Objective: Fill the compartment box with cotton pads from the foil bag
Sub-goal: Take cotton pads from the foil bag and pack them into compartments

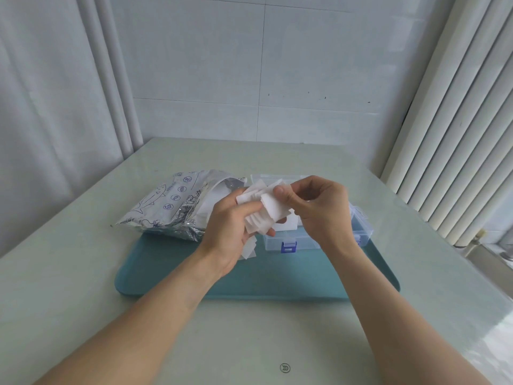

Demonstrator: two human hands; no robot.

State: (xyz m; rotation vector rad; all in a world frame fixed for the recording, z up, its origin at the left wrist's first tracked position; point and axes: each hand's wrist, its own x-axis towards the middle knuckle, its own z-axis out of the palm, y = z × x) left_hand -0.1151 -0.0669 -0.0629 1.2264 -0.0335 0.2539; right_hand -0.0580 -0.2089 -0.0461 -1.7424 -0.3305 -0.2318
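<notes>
Cotton pads (262, 215) bunched between both hands, seemingly above box (311, 240)

The foil bag (166, 207), just beyond the left hand (230, 232), carries blue print and round emblems, none legible. Nothing else can be read.

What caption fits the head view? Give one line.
Both hands, left and right, hold cotton pads above the clear box beside the foil bag.

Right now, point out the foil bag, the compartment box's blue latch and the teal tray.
foil bag (163, 207), head view, printed front face.
blue latch (288, 247), head view, clasp on box front.
teal tray (172, 268), head view, bare floor.
</notes>
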